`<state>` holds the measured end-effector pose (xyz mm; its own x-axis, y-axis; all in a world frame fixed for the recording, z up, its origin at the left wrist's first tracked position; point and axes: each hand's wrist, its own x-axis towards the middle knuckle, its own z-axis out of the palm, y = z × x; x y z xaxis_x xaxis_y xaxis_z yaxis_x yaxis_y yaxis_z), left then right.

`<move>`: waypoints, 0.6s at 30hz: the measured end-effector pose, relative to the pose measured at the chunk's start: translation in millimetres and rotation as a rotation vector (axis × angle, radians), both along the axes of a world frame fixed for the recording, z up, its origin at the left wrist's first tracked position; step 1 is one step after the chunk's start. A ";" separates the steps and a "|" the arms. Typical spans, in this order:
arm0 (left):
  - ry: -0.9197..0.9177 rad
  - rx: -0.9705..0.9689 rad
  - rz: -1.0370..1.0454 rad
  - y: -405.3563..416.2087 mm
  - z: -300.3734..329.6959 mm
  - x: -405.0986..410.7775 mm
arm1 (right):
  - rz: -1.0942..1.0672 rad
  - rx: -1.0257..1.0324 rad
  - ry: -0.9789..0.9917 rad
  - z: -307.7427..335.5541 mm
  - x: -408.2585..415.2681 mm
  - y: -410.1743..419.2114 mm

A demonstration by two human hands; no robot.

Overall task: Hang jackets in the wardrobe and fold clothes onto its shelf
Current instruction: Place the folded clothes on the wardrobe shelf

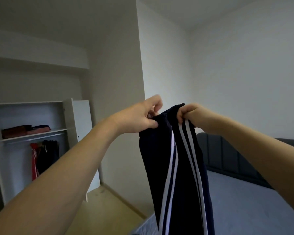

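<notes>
Two bare arms raised at chest height, both holding dark navy track trousers [178,160] up in the air by the elastic waistband. No readable writing or label anywhere; only white side stripes running down the fabric, paired on each visible leg seam.

Far left: open white wardrobe [32,106] against the wall, door [81,133] swung outward. On its shelf [41,134], folded clothes [24,131] in rust, pink and dark tones, stacked side by side. Beneath the shelf, a rail with hanging jackets [44,155], one red with white stripes, the others dark, bunched close together.

Left hand [139,116]: forearm stretched diagonally up from the lower left, wrist slightly bent, thumb and curled fingers pinching the left end of the waistband, knuckles upward.

Centre: trousers hanging straight down from both grips, waistband gathered between the hands, legs falling past the bottom edge, well apart from the wardrobe and above the near edge of the bed.

Right hand [190,114]: forearm entering from the right, fingers curled tightly round the right end of the waistband, fist closed on the cloth just above the stripes.

Right side: grey bed [253,209] with a dark padded headboard [227,155] against the pale wall. Wooden floor [105,204] between bed and wardrobe.
</notes>
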<state>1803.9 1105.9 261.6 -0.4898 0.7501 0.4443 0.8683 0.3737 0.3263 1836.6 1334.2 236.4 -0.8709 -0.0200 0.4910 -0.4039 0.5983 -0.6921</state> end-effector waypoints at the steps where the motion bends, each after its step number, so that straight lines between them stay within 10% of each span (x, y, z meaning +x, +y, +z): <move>1: -0.027 0.048 -0.002 1.8 -1.1 -0.9 | -0.009 -0.027 0.006 0.4 3.6 -2.5; 10: -0.063 0.569 0.048 17.1 -1.5 -5.1 | -0.024 0.177 -0.032 0.7 21.4 -12.6; 18: -0.210 0.402 0.005 7.3 -7.7 3.4 | 0.046 -0.079 -0.005 -10.2 13.4 -13.9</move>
